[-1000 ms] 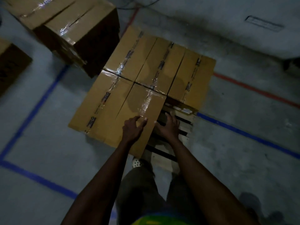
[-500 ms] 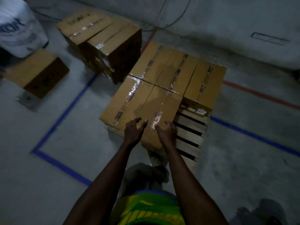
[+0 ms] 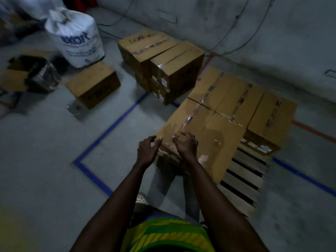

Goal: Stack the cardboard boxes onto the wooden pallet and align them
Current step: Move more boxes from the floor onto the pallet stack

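Caller: floor first, L to R pls.

Describer: Dim concrete floor (image 3: 45,160), head cam looking down. At 10 o'clock, a torn carton (image 3: 12,79) w/ dark plastic wrap in it. Toward 11, a white sack (image 3: 76,39) w/ blue lettering, upright. Just in front of it, a single cardboard box (image 3: 94,84) lies on the floor. At 12, a floor stack of boxes (image 3: 163,64), at least two high, near the pallet's far L corner. A blue tape line (image 3: 109,128) runs from there down toward 8, then turns a corner.

Caller: Hands?

Describer: Both near centre, arms coming in from 6. The left hand (image 3: 147,151) hangs just off the near L corner of the pallet load, fingers loosely curled, holding nothing. The right hand (image 3: 186,146) is over that same corner, fingers loosely curled too, nothing held. Can't tell if either touches the cardboard.

Caller: Task boxes?

Describer: Five taped boxes (image 3: 227,110) sit toward 2 o'clock: two in the near row, three in the far row, sides touching, tops level. The wooden pallet (image 3: 243,179) is under them, w/ bare slats showing at 4. A red floor line (image 3: 312,130) is at 3.
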A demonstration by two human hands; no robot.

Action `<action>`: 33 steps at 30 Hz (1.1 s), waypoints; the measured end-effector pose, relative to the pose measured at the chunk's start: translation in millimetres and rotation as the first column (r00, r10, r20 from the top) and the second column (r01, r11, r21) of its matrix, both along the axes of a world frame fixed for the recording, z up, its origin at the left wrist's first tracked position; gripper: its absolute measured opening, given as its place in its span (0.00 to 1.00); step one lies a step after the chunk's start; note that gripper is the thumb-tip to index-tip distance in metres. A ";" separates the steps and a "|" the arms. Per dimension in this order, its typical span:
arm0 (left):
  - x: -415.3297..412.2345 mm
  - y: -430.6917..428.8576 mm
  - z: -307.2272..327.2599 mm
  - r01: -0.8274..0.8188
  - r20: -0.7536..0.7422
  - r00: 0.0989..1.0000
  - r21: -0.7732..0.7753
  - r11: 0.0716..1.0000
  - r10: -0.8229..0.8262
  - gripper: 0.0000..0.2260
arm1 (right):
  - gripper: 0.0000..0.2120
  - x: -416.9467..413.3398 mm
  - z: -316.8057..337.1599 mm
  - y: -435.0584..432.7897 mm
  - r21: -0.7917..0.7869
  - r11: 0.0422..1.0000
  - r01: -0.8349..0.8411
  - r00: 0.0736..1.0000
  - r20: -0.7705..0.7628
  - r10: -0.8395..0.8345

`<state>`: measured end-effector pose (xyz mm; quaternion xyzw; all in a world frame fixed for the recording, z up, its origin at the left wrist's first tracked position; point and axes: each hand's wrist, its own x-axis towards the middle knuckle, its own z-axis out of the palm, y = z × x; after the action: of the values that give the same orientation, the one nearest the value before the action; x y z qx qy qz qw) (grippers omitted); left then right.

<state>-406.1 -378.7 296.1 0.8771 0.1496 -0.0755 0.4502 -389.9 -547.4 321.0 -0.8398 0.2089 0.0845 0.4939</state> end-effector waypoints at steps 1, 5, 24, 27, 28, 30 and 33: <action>6.7 24.2 2.3 -0.011 0.013 1.000 0.001 1.000 0.011 0.44 | 0.22 11.3 1.6 25.8 0.022 1.000 -0.018 1.000 0.001 0.018; 35.2 113.4 6.8 -0.083 0.025 0.996 0.006 0.997 0.083 0.41 | 0.21 47.9 2.7 119.8 0.076 0.996 -0.049 0.999 0.016 0.048; 301.0 215.9 -17.4 0.105 -0.015 0.994 -0.033 0.994 -0.105 0.42 | 0.21 275.3 -22.0 208.7 0.144 0.978 0.150 0.989 -0.040 -0.145; 356.1 218.1 -12.2 0.143 0.004 0.990 -0.034 0.989 -0.143 0.43 | 0.22 332.4 -18.9 209.0 0.183 0.963 0.200 0.980 -0.044 -0.195; 374.0 218.9 -9.9 0.155 0.001 0.988 -0.034 0.987 -0.155 0.42 | 0.21 349.0 -20.4 208.5 0.181 0.959 0.219 0.976 -0.047 -0.214; 408.7 220.7 -8.9 0.180 0.003 0.984 -0.037 0.983 -0.180 0.41 | 0.21 376.0 -15.4 207.2 0.181 0.945 0.273 0.962 -0.053 -0.267; 458.3 214.1 -8.3 0.206 -0.002 0.978 -0.081 0.975 -0.207 0.35 | 0.21 414.1 -8.8 203.2 0.197 0.917 0.348 0.937 -0.057 -0.343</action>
<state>52.2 -164.6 287.9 0.8686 0.0570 -0.1325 0.4741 24.2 -344.2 312.3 -0.7337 0.3493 0.0259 0.5823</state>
